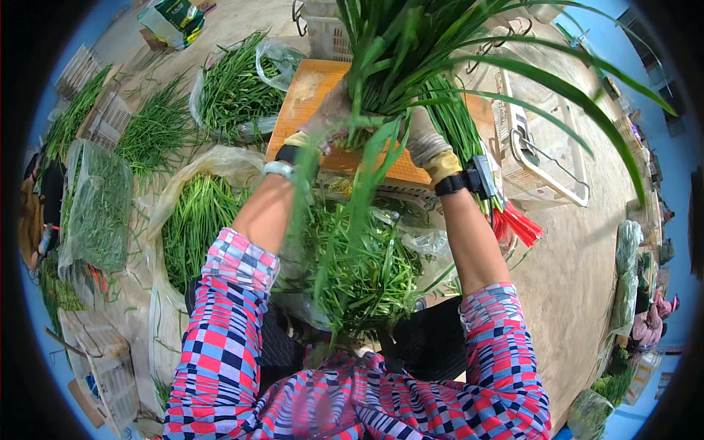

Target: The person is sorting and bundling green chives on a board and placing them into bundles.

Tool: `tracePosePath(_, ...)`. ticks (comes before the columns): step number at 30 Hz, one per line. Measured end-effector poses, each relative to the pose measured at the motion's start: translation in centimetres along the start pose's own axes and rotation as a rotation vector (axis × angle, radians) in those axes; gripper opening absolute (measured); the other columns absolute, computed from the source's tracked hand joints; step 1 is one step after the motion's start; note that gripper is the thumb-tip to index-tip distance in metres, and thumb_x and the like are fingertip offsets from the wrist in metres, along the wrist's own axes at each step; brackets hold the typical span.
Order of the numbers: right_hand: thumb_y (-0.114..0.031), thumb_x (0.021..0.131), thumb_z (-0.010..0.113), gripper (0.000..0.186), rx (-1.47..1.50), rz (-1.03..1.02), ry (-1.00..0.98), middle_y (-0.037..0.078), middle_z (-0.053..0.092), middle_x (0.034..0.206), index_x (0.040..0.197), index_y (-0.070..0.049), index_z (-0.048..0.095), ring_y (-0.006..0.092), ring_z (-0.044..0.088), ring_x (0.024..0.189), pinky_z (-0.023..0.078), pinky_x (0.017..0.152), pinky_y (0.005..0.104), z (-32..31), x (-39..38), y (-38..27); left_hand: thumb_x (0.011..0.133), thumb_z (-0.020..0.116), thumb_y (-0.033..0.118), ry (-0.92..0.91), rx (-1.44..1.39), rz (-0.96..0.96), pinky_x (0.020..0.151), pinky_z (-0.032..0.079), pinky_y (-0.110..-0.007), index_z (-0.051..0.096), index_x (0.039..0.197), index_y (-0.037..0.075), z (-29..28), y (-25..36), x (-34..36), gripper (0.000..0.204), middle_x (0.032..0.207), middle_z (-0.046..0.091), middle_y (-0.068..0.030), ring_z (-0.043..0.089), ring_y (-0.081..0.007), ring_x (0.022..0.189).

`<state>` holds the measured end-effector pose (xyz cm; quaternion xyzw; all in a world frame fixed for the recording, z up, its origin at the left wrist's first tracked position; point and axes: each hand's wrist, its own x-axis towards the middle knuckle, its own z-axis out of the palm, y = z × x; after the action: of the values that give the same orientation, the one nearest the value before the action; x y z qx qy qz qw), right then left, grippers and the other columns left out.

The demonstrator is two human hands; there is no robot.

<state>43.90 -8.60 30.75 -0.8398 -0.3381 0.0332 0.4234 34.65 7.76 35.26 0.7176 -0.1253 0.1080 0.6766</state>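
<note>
- Over the near edge of the orange board [308, 92], both gloved hands are raised and clamped on one bunch of long green chives [400, 55]
- The left hand [326, 117] grips the bunch's lower stems from the left side, fingers wrapped around them, with a pale band at the wrist
- The right hand [427, 143] grips the same stems from the right, just beside the left; a black strap with a small black device [480, 178] sits on that wrist
- The bunch's leaves fan up and out to the right past the board's far edge, while a few loose blades hang down between the forearms
- Below the hands, between the person's knees, a clear plastic bag [411, 235] holds a heap of cut greens [359, 271]
- At the board's right edge lies a tied bundle of stems beside red strips [517, 224]
- A white plastic crate [543, 158] stands to the right of the board, another pale crate at its far edge
- On the floor to the left, more piles of greens [194, 220] lie in open bags, well apart from the hands
- Both sleeves are checked in pink, blue and white
</note>
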Motion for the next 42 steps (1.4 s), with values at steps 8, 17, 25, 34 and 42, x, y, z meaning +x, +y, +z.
tracePosePath(8,-0.013,0.082,0.065,0.044,0.23,0.019,0.052,0.007,0.064,0.097,0.122,-0.005,0.047,0.0227,0.06,0.091,0.044,0.091,0.0322,2.8,3.7,4.2,0.092,0.054,0.026,0.107,-0.949,-0.047,0.091,0.049,-0.034,0.049,0.126,0.007,-0.6,-4.7,1.4,0.04,0.124,0.055,-0.0139,0.057,-0.0216,0.109)
tracePosePath(17,-0.033,0.082,0.069,0.05,0.47,0.063,-0.423,0.005,0.062,0.099,0.118,-0.002,0.052,0.0119,0.058,0.086,0.048,0.077,0.0261,-3.9,2.1,-7.2,0.079,0.07,0.033,0.06,-0.547,-0.307,0.084,0.053,-0.034,0.059,0.115,0.001,-1.8,0.4,1.5,0.049,0.105,0.064,-0.0128,0.064,-0.0218,0.092)
tracePosePath(25,-0.075,0.062,0.059,0.098,-0.74,-0.141,-0.08,0.021,0.061,0.112,0.121,0.003,0.051,0.0341,0.056,0.108,0.044,0.09,0.0406,-0.4,1.3,-5.9,0.082,0.063,0.029,0.152,-1.095,-0.544,0.078,0.056,-0.04,0.059,0.113,0.006,1.0,-4.9,-1.8,0.039,0.102,0.065,-0.0146,0.065,-0.026,0.086)
tracePosePath(34,-0.048,0.076,0.069,0.09,0.39,0.068,-0.252,0.019,0.042,0.137,0.14,0.002,0.028,0.0245,0.044,0.123,0.034,0.104,0.0307,-3.6,0.1,-6.2,0.078,0.064,0.032,0.37,-1.004,-0.158,0.076,0.056,-0.04,0.058,0.11,0.005,0.8,-3.8,-2.6,0.041,0.099,0.065,-0.0126,0.065,-0.0259,0.083)
tracePosePath(42,-0.053,0.084,0.058,0.062,1.351,0.181,-0.374,0.011,0.063,0.109,0.122,-0.004,0.052,0.0203,0.061,0.097,0.046,0.093,0.0326,3.1,-14.3,-1.9,0.083,0.058,0.035,0.443,-1.044,-0.098,0.079,0.054,-0.039,0.056,0.117,0.003,-2.0,-2.0,-1.4,0.047,0.105,0.064,-0.0136,0.063,-0.0269,0.087)
